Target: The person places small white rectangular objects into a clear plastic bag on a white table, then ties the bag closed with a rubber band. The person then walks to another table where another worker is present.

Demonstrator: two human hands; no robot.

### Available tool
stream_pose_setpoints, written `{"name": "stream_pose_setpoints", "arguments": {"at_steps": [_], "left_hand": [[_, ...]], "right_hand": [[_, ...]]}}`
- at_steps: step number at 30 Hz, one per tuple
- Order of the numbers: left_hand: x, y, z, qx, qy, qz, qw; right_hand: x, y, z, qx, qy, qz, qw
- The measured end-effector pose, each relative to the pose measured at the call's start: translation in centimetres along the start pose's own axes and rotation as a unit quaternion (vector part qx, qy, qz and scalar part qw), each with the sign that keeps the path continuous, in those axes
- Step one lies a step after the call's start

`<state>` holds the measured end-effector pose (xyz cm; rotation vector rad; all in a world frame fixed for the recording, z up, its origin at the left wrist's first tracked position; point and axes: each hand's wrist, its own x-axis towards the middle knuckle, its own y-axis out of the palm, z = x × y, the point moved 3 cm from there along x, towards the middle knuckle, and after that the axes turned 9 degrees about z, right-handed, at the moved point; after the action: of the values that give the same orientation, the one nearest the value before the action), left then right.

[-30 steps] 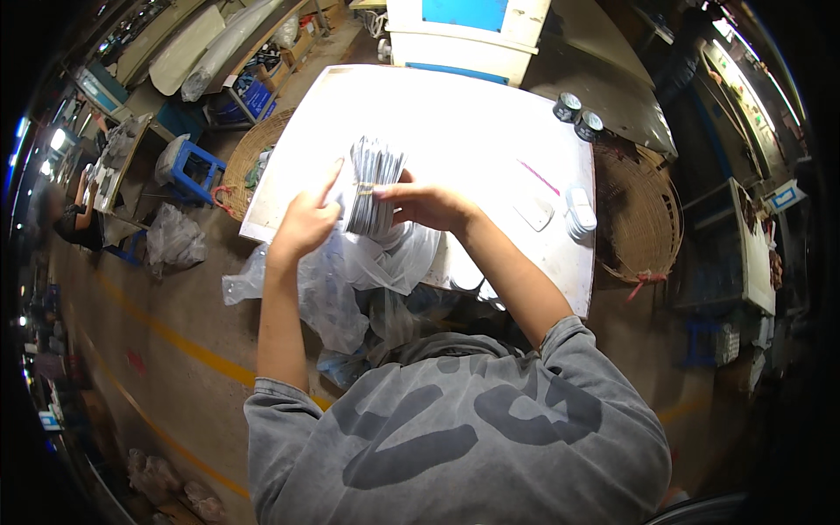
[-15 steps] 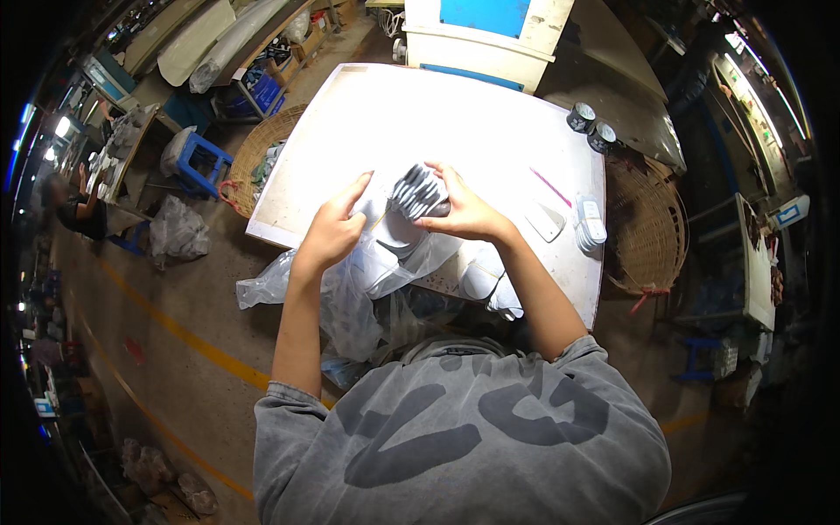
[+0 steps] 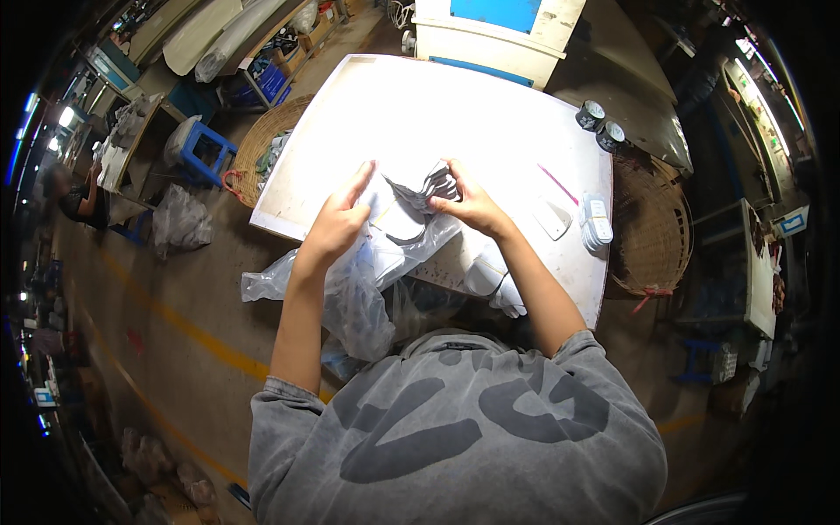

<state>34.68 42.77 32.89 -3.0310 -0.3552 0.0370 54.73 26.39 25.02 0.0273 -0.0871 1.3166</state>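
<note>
My right hand grips a fanned stack of thin, flexible white cut pieces with dark edges, thumb on the near side. The stack bows downward in the middle. Left of it is my left hand, its fingers stretched out and its thumb apart; glare hides whether a fingertip touches the pieces. Below the fan, a rounded stack of similar white pieces sits in a crumpled clear plastic bag hanging over the table's near edge. More white pieces lie by my right forearm.
The brightly lit white table carries a bundle of pale rounded pieces, a flat white piece, a pink stick and two dark tins. Wicker baskets flank it. A blue stool stands left.
The stack in my right hand has gone from a compact, bunched block to a wider, downward-bowed fan. Both hands stay in nearly the same places. The whole view has shifted slightly.
</note>
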Motion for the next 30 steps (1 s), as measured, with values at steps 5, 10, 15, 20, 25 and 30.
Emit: {"name": "stream_pose_setpoints", "arguments": {"at_steps": [5, 10, 15, 20, 25, 30], "left_hand": [[0.1, 0.7, -0.2, -0.042, -0.006, -0.002, 0.999], [0.2, 1.9, 0.0, -0.046, 0.000, -0.009, 0.999], [-0.2, 1.6, 0.2, 0.052, 0.026, -0.042, 0.997], [-2.7, 1.1, -1.2, 0.166, 0.050, -0.081, 0.981], [-4.7, -1.4, -4.7, 0.022, 0.104, -0.204, 0.973], [-5.5, -1.2, -9.0, 0.107, 0.138, -0.202, 0.964]], "right_hand": [[-0.3, -0.6, 1.1, -0.166, 0.018, 0.020, 0.986], [0.2, 0.5, 1.1, -0.213, -0.060, -0.020, 0.975], [-1.0, 1.1, 0.9, -0.363, 0.021, -0.060, 0.930], [-5.4, 3.2, 4.6, -0.477, 0.044, -0.050, 0.876], [-9.2, 2.8, 9.9, -0.601, -0.065, -0.045, 0.795], [-8.4, 2.5, 11.6, -0.659, -0.029, 0.011, 0.752]]}}
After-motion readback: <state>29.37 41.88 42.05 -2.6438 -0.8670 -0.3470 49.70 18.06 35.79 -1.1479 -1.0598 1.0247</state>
